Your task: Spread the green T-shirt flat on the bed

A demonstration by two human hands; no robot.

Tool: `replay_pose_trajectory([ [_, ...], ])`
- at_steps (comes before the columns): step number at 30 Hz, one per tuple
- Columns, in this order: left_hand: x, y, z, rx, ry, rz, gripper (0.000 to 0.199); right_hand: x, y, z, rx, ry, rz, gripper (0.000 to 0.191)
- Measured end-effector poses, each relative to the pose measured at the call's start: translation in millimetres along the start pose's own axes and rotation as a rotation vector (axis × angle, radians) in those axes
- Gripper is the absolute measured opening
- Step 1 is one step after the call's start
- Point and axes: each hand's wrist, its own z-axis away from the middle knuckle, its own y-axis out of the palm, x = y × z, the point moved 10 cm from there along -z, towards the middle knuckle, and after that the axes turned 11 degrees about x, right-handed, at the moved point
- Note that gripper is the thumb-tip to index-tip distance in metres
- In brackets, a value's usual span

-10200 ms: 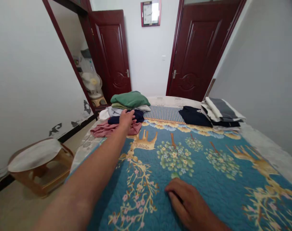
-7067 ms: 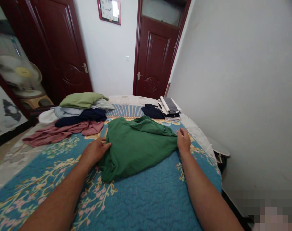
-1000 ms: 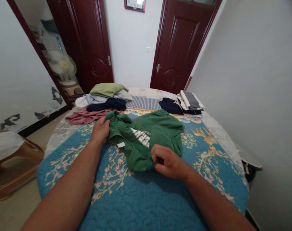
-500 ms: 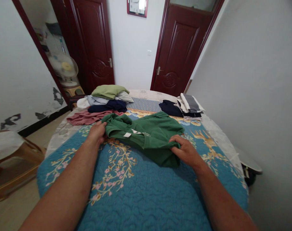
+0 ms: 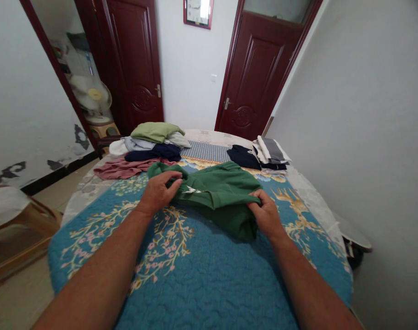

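Pinching green shirt (image 5: pixel 225 181) mid-frame w/ R hand (image 5: pixel 268 214), approx same spot as 0.5s ago. Shifted L hand (image 5: pixel 158 191) twd frame ctr vs prev; touching shirt nr neckline, can't tell if clamped.

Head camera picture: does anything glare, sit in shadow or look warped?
Head view: glare whitens the right part of the wall clock; same head view: soft shadow darkens the blue quilt beside the green garment; head view again: the left door and right door lean apart toward the top, probably lens distortion.
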Motion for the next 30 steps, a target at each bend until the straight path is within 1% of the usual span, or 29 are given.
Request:
replay_pose_trajectory([
  [2,-10,22.5,0,0.185,0.021,0.017,0.043,-4,-9,1,-0.069,0.044,0.012,0.029],
  [3,-13,30.0,1,0.249,0.032,0.008,0.048,-6,-13,1,-0.095,0.061,0.006,0.031],
  [4,-15,34.9,1,0.295,0.042,-0.006,0.053,-8,-16,1,-0.114,0.074,-0.005,0.032],
  [6,-17,38.8,2,0.346,0.059,-0.027,0.061,-14,-20,1,-0.138,0.093,-0.030,0.034],
  [8,-19,38.1,2,0.362,0.085,-0.031,0.067,-20,-22,0,-0.151,0.109,-0.059,0.034],
  [9,-20,37.2,1,0.365,0.100,-0.028,0.066,-22,-24,0,-0.156,0.115,-0.072,0.034],
  [12,-20,36.2,1,0.377,0.111,-0.022,0.052,-24,-32,-1,-0.177,0.117,-0.049,0.033],
  [15,-16,37.5,1,0.392,0.065,-0.021,0.042,-18,-50,-1,-0.250,0.105,0.051,0.033],
  [18,-18,37.6,1,0.401,0.041,0.051,0.046,-16,-70,2,-0.364,0.095,0.129,0.034],
  [21,-25,35.4,1,0.414,0.032,0.158,0.055,-17,-82,4,-0.453,0.074,0.184,0.033],
  [23,-28,34.2,1,0.436,0.009,0.222,0.057,-21,-85,4,-0.478,0.062,0.187,0.033],
  [26,-25,31.2,2,0.454,-0.035,0.285,0.057,-31,-85,2,-0.473,0.074,0.149,0.035],
  [30,-14,25.7,1,0.412,-0.084,0.368,0.051,-41,-84,-2,-0.443,0.105,0.117,0.036],
])
